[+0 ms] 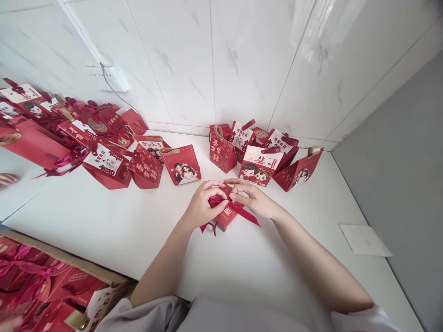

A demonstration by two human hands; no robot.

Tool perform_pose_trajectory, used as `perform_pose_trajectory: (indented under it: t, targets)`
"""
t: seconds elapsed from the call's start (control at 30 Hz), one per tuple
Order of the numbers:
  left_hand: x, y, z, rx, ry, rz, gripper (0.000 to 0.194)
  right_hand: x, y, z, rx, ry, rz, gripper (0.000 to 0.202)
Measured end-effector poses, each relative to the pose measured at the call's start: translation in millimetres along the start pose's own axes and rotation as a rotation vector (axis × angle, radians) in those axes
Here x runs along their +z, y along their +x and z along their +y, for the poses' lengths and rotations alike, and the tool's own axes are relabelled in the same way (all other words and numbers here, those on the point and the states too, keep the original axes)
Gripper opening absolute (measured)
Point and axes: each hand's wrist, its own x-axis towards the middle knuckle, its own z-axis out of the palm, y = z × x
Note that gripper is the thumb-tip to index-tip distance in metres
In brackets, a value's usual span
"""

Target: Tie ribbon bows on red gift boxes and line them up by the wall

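A small red gift box (pixel 226 220) with pale lettering lies on the white table in front of me. A dark red ribbon (pixel 247 215) crosses its top, one tail stretching to the right and other ends hanging at the left. My left hand (pixel 206 203) pinches the ribbon between thumb and forefinger. From the other side my right hand (pixel 253 197) pinches the same ribbon close by, its fingertips almost meeting the left ones. Both hands hide much of the box top and the ribbon's middle, so I cannot tell whether a knot is there.
Behind my hands stand several red and white gift boxes (pixel 260 167). More boxes (pixel 110 163) crowd the left by the wall. A carton (pixel 119 279) of ribboned boxes sits at lower left. Another person's hand (pixel 7 180) shows at the left edge. Folded white paper (pixel 365 240) lies right.
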Motion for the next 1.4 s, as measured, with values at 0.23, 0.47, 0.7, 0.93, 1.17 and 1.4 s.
perform_pose_trajectory:
  t: [0.23, 0.47, 0.7, 0.93, 1.17, 1.4]
  targets:
    - [6.5, -0.3, 3.0, -0.041, 0.015, -0.037, 0.009, 0.5, 1.6, 4.5, -0.040, 0.072, 0.001, 0.024]
    - [1.6, 1.4, -3.7, -0.039, -0.073, -0.088, 0.006, 0.4, 4.1, 8.2, 0.023, 0.224, -0.007, 0.031]
    - [-47.0, -4.5, -4.8, -0.052, -0.114, 0.020, 0.016, -7.5, -0.1, -0.1, 0.060, 0.155, -0.080, 0.026]
    - [-48.0, -35.7, 52.9, -0.251, 0.336, -0.194, 0.029, -4.7, 1.5, 2.4, 0.035, 0.142, -0.087, 0.022]
    - [-1.9, -60.2, 49.7, -0.493, 0.076, 0.004, 0.031, -1.8, 0.2, 2.6, 0.080, 0.132, -0.034, 0.033]
    - [-1.7, -58.9, 26.0, -0.767, -0.625, 0.120, 0.036, -1.6, -2.1, -4.1, 0.090, 0.118, 0.007, 0.033]
